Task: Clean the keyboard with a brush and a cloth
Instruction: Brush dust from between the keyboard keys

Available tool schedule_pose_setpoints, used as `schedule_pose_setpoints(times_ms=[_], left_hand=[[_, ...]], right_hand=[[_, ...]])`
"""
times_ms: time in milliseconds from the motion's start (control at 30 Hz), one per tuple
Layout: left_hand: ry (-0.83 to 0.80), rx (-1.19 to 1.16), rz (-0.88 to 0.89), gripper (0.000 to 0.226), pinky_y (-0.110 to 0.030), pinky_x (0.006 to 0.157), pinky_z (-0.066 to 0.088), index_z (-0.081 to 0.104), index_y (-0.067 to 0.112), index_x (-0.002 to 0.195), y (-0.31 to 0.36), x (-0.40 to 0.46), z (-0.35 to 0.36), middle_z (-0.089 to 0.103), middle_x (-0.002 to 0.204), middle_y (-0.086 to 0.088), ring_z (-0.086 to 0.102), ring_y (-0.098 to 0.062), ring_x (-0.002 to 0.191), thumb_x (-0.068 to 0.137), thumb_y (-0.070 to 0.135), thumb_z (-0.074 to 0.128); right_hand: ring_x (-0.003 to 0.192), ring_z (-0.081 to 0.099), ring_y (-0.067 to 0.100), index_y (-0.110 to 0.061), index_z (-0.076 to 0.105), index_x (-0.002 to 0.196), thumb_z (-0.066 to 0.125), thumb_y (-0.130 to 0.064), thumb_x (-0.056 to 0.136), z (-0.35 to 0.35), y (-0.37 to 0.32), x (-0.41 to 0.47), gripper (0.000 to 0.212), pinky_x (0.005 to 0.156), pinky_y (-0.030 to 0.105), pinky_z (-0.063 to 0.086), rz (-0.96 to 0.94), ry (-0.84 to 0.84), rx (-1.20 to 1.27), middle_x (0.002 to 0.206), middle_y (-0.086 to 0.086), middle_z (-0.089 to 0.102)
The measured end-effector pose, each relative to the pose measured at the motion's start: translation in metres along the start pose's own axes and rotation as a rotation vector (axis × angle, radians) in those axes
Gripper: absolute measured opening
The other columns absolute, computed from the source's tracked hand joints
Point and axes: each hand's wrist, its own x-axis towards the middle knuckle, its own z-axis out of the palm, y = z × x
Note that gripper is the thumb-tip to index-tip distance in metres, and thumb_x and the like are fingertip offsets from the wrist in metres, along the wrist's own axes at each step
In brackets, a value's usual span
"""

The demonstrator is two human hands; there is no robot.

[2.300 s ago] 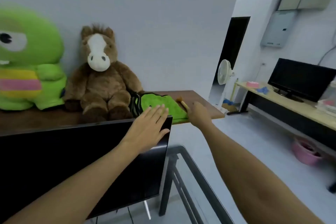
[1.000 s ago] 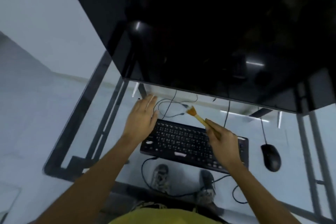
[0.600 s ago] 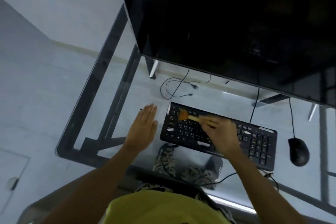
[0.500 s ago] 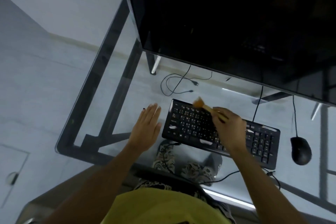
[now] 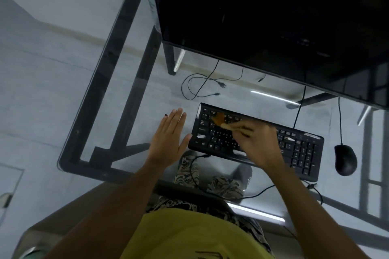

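Seated at a glass desk point(image 5: 126, 99), a person is sweeping a small brush point(image 5: 223, 121) over the upper-left keys of a black keyboard point(image 5: 299, 149). The right hand point(image 5: 255, 143) is keeping its fingers clamped on the handle, bristles angled ahead of them. The left hand point(image 5: 168, 143) is lying flat, fingers straight and together, just beside the keyboard's end, likely bracing. No cloth is showing.
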Motion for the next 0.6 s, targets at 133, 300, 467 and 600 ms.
schedule_pose_setpoints(times_ms=[133,300,467,600], left_hand=[[0.027,0.002,0.002,0.067,-0.036,0.120,0.005,0.019,0.008,0.151,0.002,-0.001,0.000,0.016,0.159,-0.010,0.006,-0.020,0.147,0.099,0.050,0.023],[0.053,-0.009,0.011,0.066,-0.037,0.120,0.007,0.020,0.007,0.150,0.002,-0.001,0.000,0.017,0.158,-0.012,0.008,-0.022,0.147,0.098,0.048,0.027],[0.070,-0.006,0.016,0.065,-0.037,0.120,0.007,0.020,0.008,0.150,0.002,-0.002,0.001,0.018,0.158,-0.011,0.008,-0.022,0.147,0.099,0.046,0.029],[0.082,-0.025,0.021,0.062,-0.038,0.120,0.008,0.021,0.008,0.150,0.001,-0.003,0.002,0.018,0.158,-0.011,0.008,-0.021,0.147,0.100,0.044,0.028]], right_hand=[[0.047,0.050,0.003,-0.015,0.074,0.102,0.064,-0.009,0.087,-0.006,0.006,0.002,0.018,0.047,0.010,0.042,-0.033,0.158,0.003,0.083,-0.004,0.072],[0.046,0.055,0.004,-0.024,0.075,0.084,0.066,-0.011,0.083,-0.003,0.000,-0.009,0.016,0.049,0.022,0.051,-0.024,-0.113,-0.034,0.077,-0.008,0.074],[0.053,0.061,0.007,-0.018,0.072,0.110,0.059,-0.008,0.090,-0.006,0.009,-0.021,0.025,0.051,0.020,0.051,-0.112,0.152,-0.064,0.089,-0.005,0.074],[0.040,0.056,0.006,-0.020,0.072,0.108,0.060,-0.009,0.087,0.011,0.005,-0.043,0.026,0.039,0.016,0.045,-0.114,-0.077,-0.125,0.093,-0.005,0.075]])
